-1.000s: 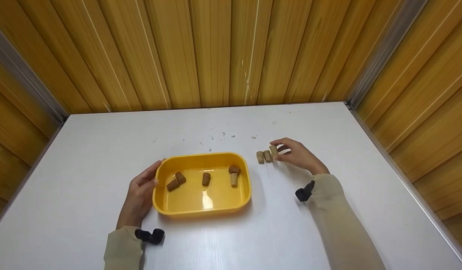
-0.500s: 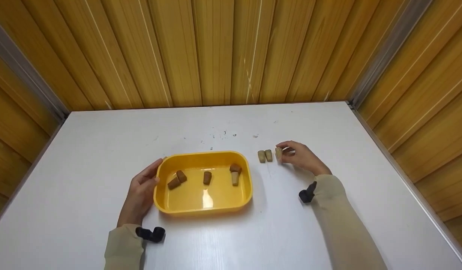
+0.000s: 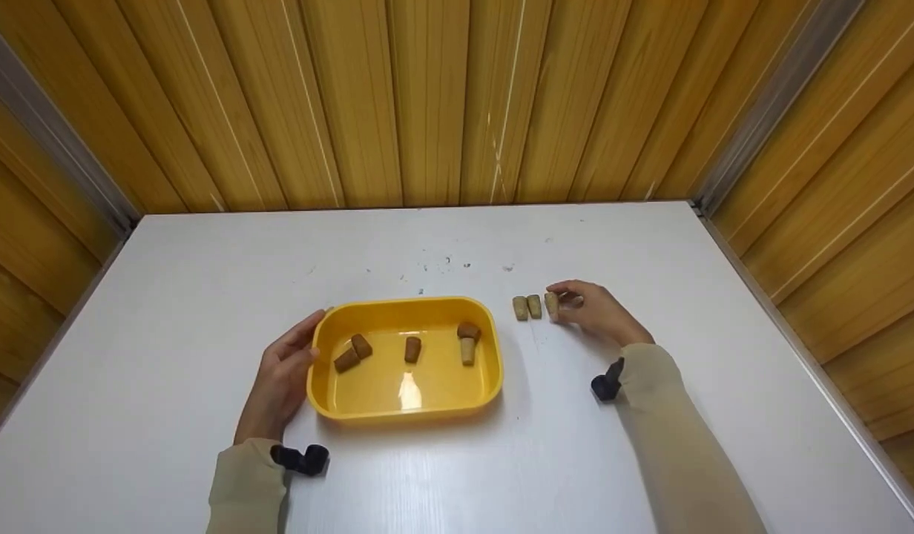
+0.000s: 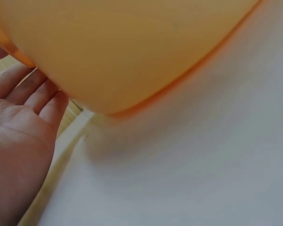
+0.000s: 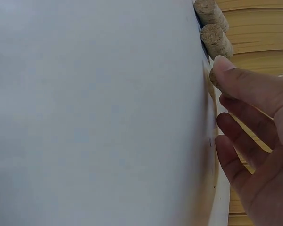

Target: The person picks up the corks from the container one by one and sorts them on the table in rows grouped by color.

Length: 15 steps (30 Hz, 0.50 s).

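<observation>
My left hand (image 3: 283, 374) holds the left end of a yellow plastic tray (image 3: 405, 417), thumb at the rim and fingers along the outside wall. Inside the tray lie several tapered cork stoppers, among them a dark brown stopper (image 3: 412, 350) in the middle and a pale stopper (image 3: 467, 351) at the right, touching a brown one. To the right of the tray, my right hand (image 3: 594, 311) pinches a pale cork stopper (image 3: 551, 305) between thumb and fingers, at the table surface. Two more pale stoppers (image 3: 520, 308) stand close together just left of it.
The white table (image 3: 427, 482) carries small dark specks (image 3: 448, 260) behind the tray. Yellow wood-patterned panels (image 3: 398, 104) rise at the back and both sides. Black wrist devices (image 3: 607, 381) sit on both sleeves.
My right hand has moved slightly right with its stopper, opening a small gap to the two pale stoppers. The left hand keeps its hold on the tray; the head view shifts slightly.
</observation>
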{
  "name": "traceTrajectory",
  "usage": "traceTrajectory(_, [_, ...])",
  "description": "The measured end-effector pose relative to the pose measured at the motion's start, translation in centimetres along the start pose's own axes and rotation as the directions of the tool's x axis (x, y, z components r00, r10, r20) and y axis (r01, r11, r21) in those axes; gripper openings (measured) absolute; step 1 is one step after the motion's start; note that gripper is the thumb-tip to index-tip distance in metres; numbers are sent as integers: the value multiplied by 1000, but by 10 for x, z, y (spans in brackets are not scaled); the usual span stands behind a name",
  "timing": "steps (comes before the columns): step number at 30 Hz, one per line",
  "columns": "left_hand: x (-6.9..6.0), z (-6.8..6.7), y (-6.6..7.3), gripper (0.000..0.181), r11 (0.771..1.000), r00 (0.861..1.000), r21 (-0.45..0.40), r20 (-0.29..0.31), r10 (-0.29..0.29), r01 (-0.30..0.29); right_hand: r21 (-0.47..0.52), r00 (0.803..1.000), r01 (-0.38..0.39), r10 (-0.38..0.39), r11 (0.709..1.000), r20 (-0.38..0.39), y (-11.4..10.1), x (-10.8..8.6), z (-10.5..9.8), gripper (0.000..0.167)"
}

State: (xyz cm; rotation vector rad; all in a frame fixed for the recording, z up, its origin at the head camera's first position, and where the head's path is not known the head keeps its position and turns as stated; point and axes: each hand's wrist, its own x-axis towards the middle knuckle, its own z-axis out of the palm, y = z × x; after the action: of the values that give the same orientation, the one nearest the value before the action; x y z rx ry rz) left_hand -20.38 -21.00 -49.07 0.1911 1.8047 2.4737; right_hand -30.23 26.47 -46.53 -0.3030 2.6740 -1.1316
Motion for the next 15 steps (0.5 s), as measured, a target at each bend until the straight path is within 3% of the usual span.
traceTrajectory(15, [0, 1, 2, 56, 1000, 1000, -3, 2, -15, 15, -12, 1000, -18, 18, 1000, 0, -1, 0, 2, 52])
